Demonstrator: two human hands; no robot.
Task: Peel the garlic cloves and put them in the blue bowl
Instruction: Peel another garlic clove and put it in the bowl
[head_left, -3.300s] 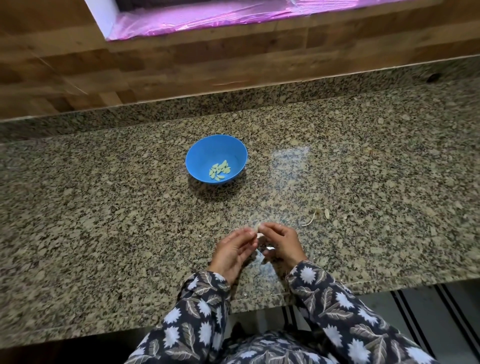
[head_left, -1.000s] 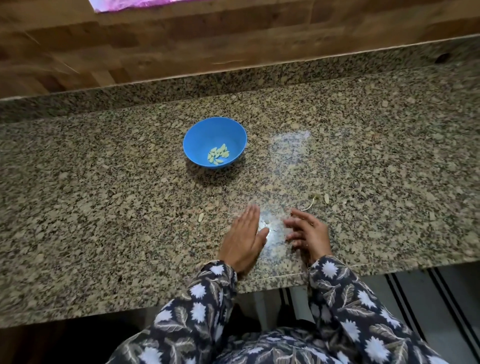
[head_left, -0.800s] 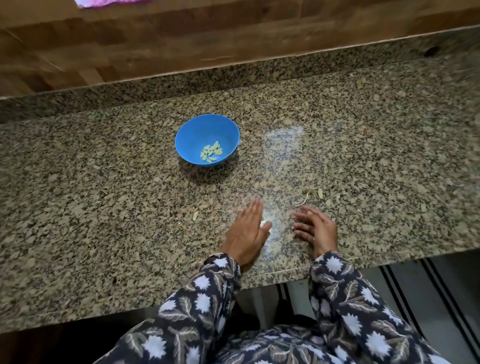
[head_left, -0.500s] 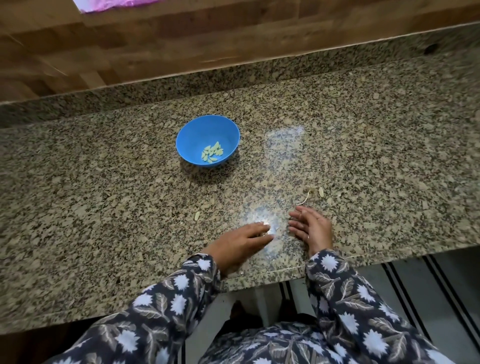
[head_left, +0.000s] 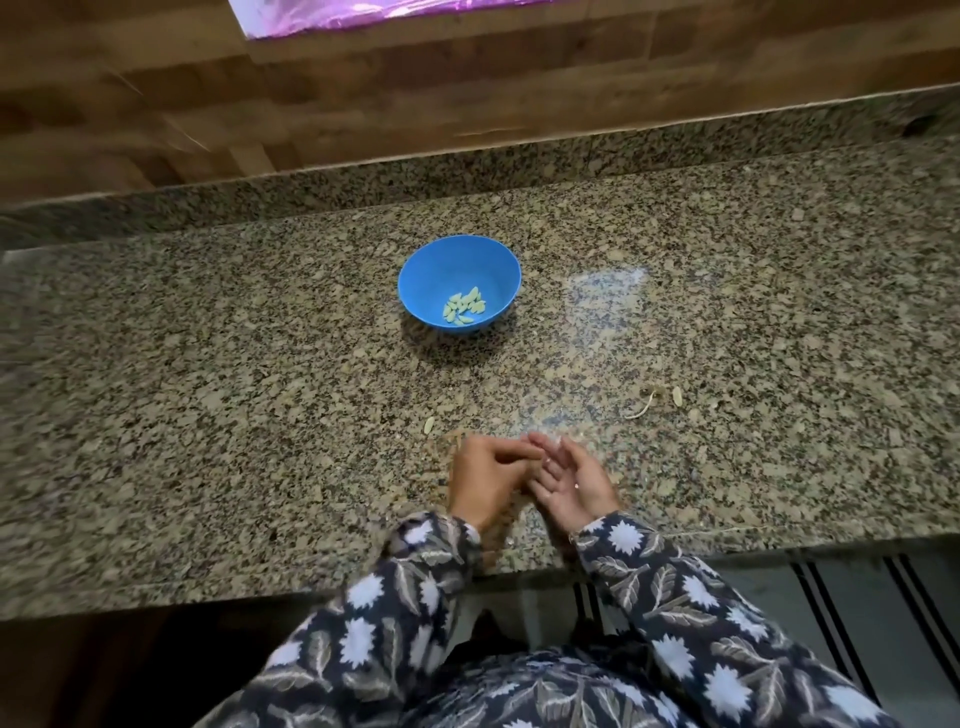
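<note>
Granite, speckled and glossy, made up the desk (head_left: 208, 415), which carried a round blue bowl (head_left: 460, 270) of pale peeled cloves (head_left: 464, 309), well apart from the hands. One loose clove (head_left: 428, 425) lay near the left hand (head_left: 488, 478), whose fingers curled (too blurred to tell if they pinched anything) against the right hand (head_left: 571, 486), palm up, fingers relaxed apart. Papery scraps (head_left: 644, 409) lay to the right.

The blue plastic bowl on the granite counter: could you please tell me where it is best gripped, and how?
I would pinch the blue round plastic bowl at its near rim, coming from above: it stands upright and open, and the pale peeled cloves lie low inside, clear of a thumb.
</note>
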